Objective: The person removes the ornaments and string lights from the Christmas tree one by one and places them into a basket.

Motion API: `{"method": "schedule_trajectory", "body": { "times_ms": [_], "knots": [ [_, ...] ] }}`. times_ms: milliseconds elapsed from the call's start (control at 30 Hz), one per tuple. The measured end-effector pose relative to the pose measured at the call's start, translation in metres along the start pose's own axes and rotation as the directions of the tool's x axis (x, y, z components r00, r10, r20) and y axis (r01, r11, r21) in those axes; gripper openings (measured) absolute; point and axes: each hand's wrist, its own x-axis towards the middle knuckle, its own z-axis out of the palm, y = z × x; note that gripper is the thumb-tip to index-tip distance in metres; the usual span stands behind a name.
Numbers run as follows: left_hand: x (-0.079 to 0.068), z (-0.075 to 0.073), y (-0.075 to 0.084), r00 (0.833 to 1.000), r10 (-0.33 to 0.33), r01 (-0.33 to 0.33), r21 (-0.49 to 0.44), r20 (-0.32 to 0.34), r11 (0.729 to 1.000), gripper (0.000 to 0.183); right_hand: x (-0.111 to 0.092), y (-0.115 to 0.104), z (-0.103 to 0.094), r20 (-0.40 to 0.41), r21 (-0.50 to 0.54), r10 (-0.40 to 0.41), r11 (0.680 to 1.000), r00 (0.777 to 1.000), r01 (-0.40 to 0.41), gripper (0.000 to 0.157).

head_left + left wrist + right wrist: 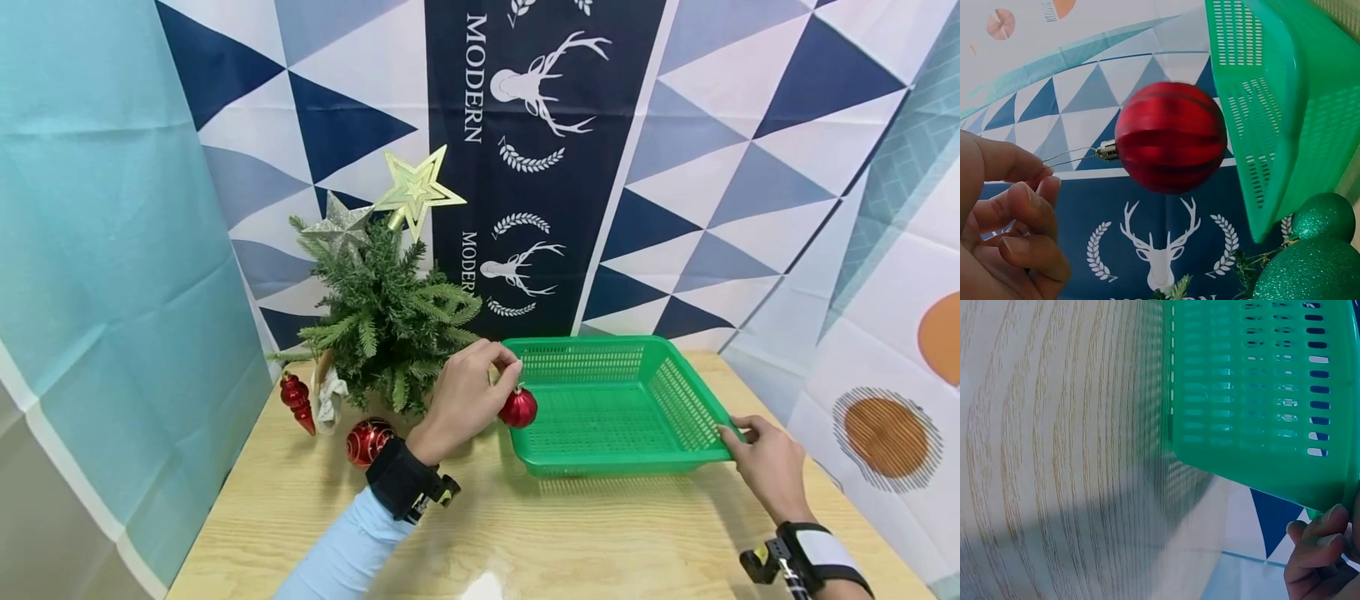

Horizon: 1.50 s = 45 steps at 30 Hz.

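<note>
Head: left hand [467,393] with 1 bauble [518,408]

One basket [633,458], two stars [417,190] — two red balls [518,407], apparently

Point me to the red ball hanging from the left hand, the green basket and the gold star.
Red ball [1170,137], left wrist view: middle of its ribbed side.
Green basket [630,459], head view: near long rim.
Gold star [417,190], head view: centre of its face.

There's room in front of the green basket [630,458] — the tree [390,321] blocks its left.
</note>
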Motion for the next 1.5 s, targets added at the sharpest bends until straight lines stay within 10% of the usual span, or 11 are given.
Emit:
{"method": "schedule_trajectory", "body": {
  "times_ms": [1500],
  "knots": [
    [0.007, 0.013, -0.006, 0.998, -0.034, 0.032, 0.046, 0.044, 0.998, 0.013, 0.003, -0.001, 0.001, 0.010, 0.010, 0.058, 0.998, 0.998, -0.058, 0.039]
  ]
}}
